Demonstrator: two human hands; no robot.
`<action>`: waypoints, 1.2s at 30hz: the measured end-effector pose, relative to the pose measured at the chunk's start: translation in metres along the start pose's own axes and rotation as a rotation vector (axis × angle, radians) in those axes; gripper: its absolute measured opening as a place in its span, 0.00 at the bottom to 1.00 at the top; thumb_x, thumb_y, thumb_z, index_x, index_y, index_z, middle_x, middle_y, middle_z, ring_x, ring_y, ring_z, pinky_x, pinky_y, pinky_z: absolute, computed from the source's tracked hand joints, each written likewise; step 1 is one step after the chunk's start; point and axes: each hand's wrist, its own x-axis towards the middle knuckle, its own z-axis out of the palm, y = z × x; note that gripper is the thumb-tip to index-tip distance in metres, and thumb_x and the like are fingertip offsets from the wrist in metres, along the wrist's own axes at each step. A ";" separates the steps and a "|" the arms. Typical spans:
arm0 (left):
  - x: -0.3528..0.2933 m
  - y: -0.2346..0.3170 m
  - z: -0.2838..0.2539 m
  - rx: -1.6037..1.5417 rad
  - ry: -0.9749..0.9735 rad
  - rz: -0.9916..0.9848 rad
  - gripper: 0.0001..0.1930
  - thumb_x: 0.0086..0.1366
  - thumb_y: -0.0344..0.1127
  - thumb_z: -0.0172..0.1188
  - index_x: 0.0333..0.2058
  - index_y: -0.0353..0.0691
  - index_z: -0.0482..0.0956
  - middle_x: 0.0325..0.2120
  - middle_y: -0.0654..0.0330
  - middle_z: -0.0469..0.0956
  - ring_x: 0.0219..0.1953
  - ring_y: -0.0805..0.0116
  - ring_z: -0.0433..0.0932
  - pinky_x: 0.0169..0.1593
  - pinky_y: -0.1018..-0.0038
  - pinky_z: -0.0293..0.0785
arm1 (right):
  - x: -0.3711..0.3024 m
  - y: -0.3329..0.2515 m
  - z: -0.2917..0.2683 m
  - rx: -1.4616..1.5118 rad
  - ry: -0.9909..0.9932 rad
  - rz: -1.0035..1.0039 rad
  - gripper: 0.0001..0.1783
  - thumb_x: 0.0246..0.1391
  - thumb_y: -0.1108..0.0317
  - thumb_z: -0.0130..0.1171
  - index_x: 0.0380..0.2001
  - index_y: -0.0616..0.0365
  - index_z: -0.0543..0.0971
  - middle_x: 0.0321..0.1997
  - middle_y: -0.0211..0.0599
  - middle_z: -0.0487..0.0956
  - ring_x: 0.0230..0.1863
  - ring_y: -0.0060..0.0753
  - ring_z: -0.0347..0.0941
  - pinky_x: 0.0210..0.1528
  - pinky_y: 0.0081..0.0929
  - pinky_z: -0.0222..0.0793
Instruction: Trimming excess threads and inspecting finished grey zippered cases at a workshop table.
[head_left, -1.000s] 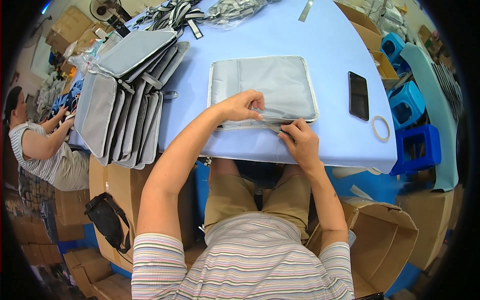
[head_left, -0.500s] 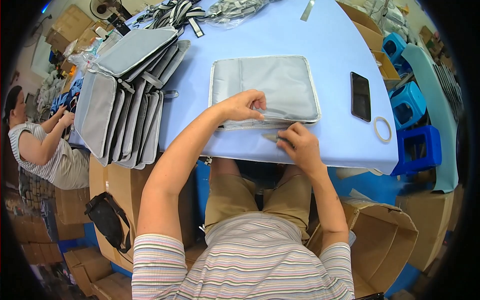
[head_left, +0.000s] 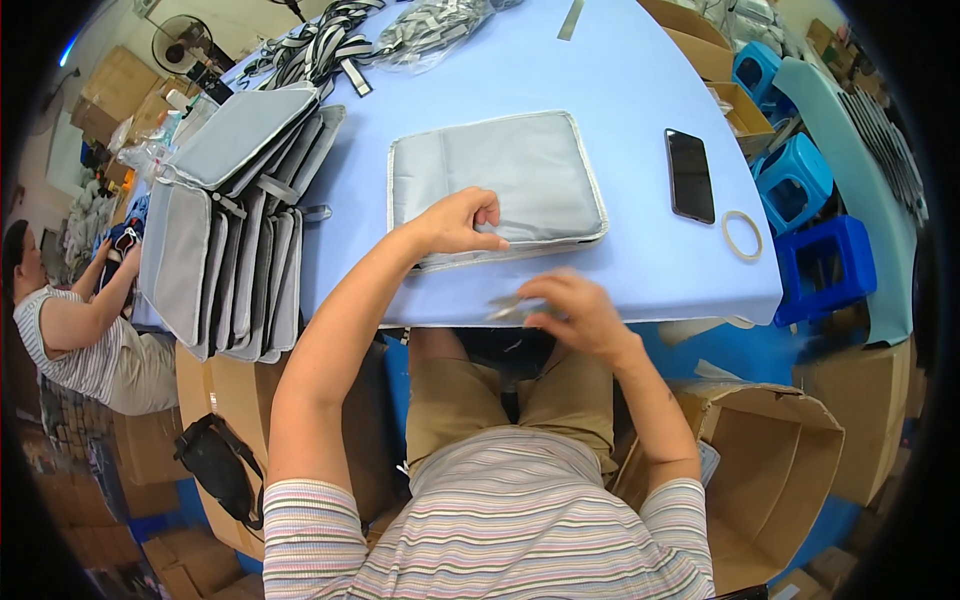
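Observation:
A flat grey fabric pouch (head_left: 500, 170) with pale piped edges lies on the blue-covered table in front of me. My left hand (head_left: 462, 222) rests over its near part, fingers curled and thumb held apart, with nothing visible between them. Just off the pouch's near edge, above the table's front edge, my right hand (head_left: 578, 310) is closed around small metal thread snips (head_left: 506, 308). Motion smears the snips, so whether their blades are apart is unclear. To the left stands a stack of similar grey pouches (head_left: 235, 260), several of them leaning on edge.
A black phone (head_left: 690, 176) and a tape ring (head_left: 742, 235) lie at the right. Black-and-grey straps (head_left: 325, 45) and a bagged bundle (head_left: 430, 35) sit at the back. Blue stools (head_left: 825, 270) stand beyond the right edge; an open carton (head_left: 765, 470) is below. Another person (head_left: 75, 320) works at left.
My right hand has moved left and slightly nearer me with the snips, away from the pouch's edge. My left hand stays over the pouch. The whole view has shifted a little.

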 end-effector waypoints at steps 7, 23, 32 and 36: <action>0.006 0.001 0.000 0.042 -0.011 -0.005 0.19 0.48 0.47 0.64 0.27 0.37 0.70 0.24 0.58 0.67 0.28 0.67 0.66 0.31 0.72 0.65 | -0.012 0.024 -0.027 -0.277 0.277 0.126 0.17 0.38 0.67 0.64 0.36 0.55 0.76 0.35 0.35 0.76 0.35 0.40 0.72 0.35 0.32 0.68; 0.007 0.034 0.013 0.341 0.111 -0.184 0.29 0.38 0.61 0.66 0.23 0.40 0.67 0.24 0.54 0.70 0.29 0.55 0.71 0.31 0.65 0.66 | -0.012 0.022 -0.046 -0.225 0.351 0.212 0.14 0.42 0.67 0.63 0.35 0.55 0.76 0.31 0.35 0.74 0.28 0.37 0.73 0.27 0.27 0.69; 0.004 0.041 0.025 0.437 0.162 -0.204 0.32 0.35 0.59 0.68 0.28 0.39 0.67 0.28 0.53 0.69 0.32 0.53 0.72 0.35 0.62 0.68 | 0.000 0.023 -0.032 -0.199 0.424 0.196 0.20 0.39 0.65 0.66 0.38 0.56 0.74 0.32 0.36 0.74 0.31 0.40 0.74 0.30 0.29 0.70; 0.004 0.038 0.024 0.443 0.151 -0.210 0.32 0.35 0.57 0.69 0.29 0.39 0.67 0.29 0.53 0.69 0.33 0.53 0.72 0.35 0.63 0.68 | 0.003 0.023 -0.003 -0.158 0.295 0.104 0.25 0.38 0.67 0.65 0.44 0.56 0.72 0.42 0.41 0.75 0.38 0.45 0.73 0.35 0.32 0.70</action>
